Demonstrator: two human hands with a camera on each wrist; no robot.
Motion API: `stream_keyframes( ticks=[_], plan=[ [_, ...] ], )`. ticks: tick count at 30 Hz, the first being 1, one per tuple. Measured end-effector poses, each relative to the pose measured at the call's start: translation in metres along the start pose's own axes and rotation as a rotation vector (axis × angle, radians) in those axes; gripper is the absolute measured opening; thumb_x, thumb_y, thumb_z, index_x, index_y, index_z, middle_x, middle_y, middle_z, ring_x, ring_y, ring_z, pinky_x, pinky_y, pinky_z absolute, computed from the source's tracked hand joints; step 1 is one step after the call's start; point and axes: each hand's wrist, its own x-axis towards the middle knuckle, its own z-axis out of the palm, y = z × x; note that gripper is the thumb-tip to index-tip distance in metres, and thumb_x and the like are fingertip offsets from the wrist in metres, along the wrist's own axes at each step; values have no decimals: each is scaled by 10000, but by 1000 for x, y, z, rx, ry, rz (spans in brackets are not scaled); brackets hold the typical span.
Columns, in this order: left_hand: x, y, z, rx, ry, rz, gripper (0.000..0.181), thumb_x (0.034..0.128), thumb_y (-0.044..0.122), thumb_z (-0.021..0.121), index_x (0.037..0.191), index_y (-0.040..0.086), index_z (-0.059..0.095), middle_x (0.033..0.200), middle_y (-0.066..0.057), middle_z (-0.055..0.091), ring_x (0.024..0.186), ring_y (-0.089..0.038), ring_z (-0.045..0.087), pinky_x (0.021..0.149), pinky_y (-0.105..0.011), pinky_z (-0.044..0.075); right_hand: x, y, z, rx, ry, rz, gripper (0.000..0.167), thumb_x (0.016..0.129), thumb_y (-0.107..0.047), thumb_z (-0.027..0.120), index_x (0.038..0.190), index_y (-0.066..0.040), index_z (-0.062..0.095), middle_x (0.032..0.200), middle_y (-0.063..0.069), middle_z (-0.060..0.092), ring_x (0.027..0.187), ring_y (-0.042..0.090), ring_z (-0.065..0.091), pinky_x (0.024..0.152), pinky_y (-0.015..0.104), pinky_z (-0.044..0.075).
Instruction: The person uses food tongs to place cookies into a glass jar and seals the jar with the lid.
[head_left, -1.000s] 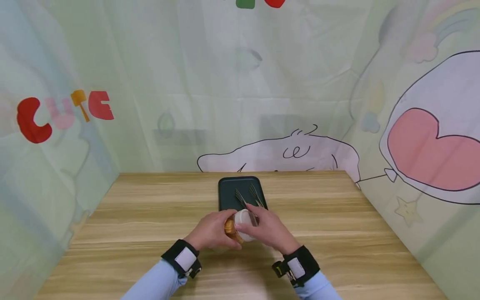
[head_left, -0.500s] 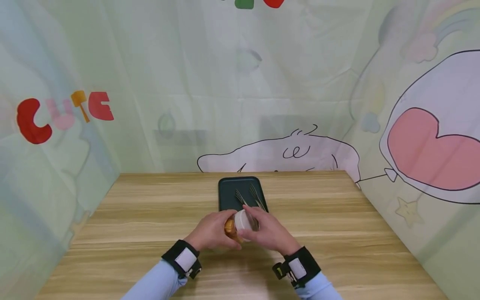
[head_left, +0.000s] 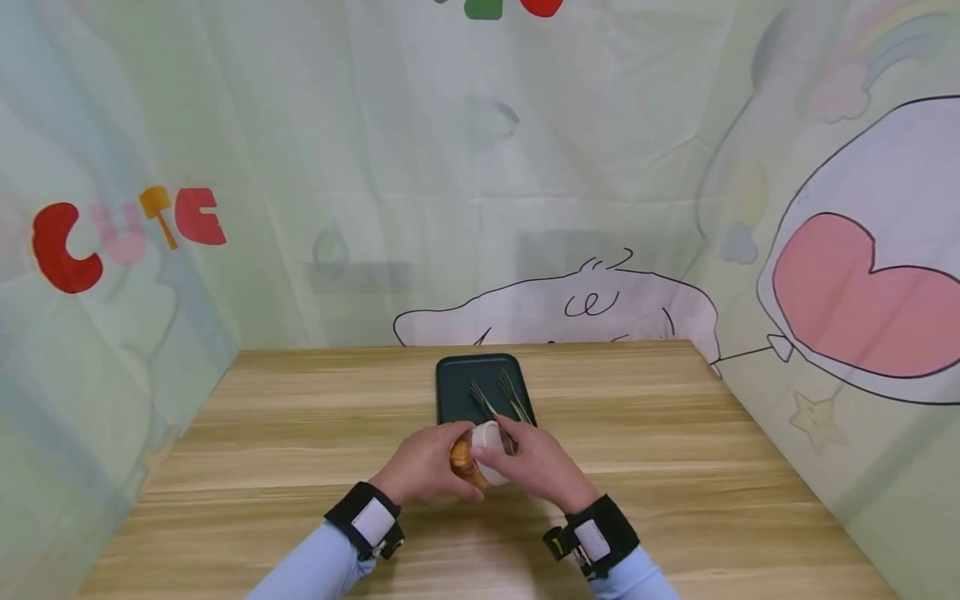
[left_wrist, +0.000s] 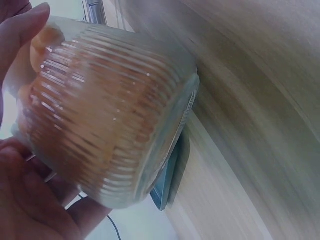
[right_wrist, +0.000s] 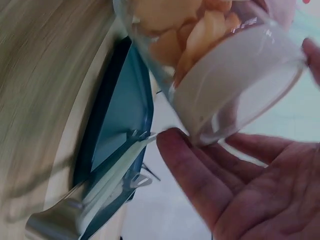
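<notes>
A clear ribbed jar (left_wrist: 115, 105) of orange-brown snack pieces is tipped on its side above the table, its white lid (right_wrist: 225, 75) to the right. My left hand (head_left: 427, 463) grips the jar's body, thumb on the upper side and fingers beneath. On the right, my right hand (head_left: 536, 463) holds the lid between thumb and fingers. The lid appears to be on the jar's mouth; how tightly it sits cannot be seen. Just behind the hands, metal tongs (right_wrist: 112, 182) with pronged ends lie on a dark teal tray (head_left: 457, 379).
The wooden table (head_left: 300, 417) spreads out on both sides of the hands. Behind and beside it hangs a printed cloth backdrop (head_left: 435, 183). The tray sits near the table's back edge, partly hidden by the hands and jar.
My right fingers shift over the lid and return close to their earlier place. The left hand and jar stay nearly where they were; the head view tilts slightly.
</notes>
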Motion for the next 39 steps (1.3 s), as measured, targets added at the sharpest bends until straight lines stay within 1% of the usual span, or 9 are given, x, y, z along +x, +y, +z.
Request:
stream_keyframes(
  ticks=[3,7,9,14,20,26,30,36,39],
  plan=[
    [0,0,0,-8,-11,-4,773,663,433,910,1283,106,585,1105,9,653,901,-126,587,765,-316,511,-1,4,-2,20,-33,-51,874,846,-515,744,1493,-28,416,1436,176,512,1197,297,553,963,522,479],
    [-1,1,1,-4,-20,-20,789,665,435,909,1306,119,575,1136,12,647,932,-133,587,802,-335,516,-2,9,-2,36,-73,-107,899,824,-451,792,1516,-48,383,1455,150,494,1148,265,541,955,503,479],
    [-1,1,1,3,-19,-26,791,661,438,910,1307,128,575,1128,23,645,926,-128,584,801,-330,514,-1,9,-1,38,-73,-109,881,831,-449,787,1509,-45,396,1444,148,504,1137,259,539,950,494,480],
    [0,0,2,7,-8,-18,771,652,434,916,1280,137,583,1093,40,645,899,-118,580,781,-321,511,-2,5,1,25,-43,-89,837,845,-466,766,1487,-43,435,1426,160,522,1180,279,534,965,514,468],
    [0,-1,4,7,-7,-9,775,638,419,928,1271,133,582,1087,41,645,896,-118,578,779,-325,512,-3,0,1,-15,-37,-84,796,870,-454,745,1472,-24,451,1418,182,528,1234,322,530,993,541,452],
    [-1,0,4,19,-11,-21,794,644,448,919,1285,127,579,1099,32,647,903,-124,578,785,-334,513,-3,-1,0,-10,-57,-77,806,881,-441,736,1482,-4,423,1419,197,520,1184,313,545,969,551,464],
    [-1,1,2,10,-5,-33,798,652,465,910,1289,123,572,1109,22,649,909,-133,589,793,-350,522,-3,-2,-1,11,-53,-70,826,874,-435,747,1498,-18,401,1441,195,497,1200,310,532,970,546,463],
    [-2,0,1,1,14,-35,780,654,465,907,1277,135,571,1094,32,648,895,-127,592,767,-331,524,-2,-2,-3,17,-46,-73,819,878,-453,737,1497,-30,408,1430,185,507,1166,288,540,934,512,489],
    [-2,-1,0,-11,28,-34,785,653,457,908,1282,130,572,1109,24,650,907,-133,595,779,-338,526,-2,-1,-5,12,-32,-72,788,894,-468,713,1481,-23,431,1395,179,540,1129,278,569,890,477,524]
  ],
)
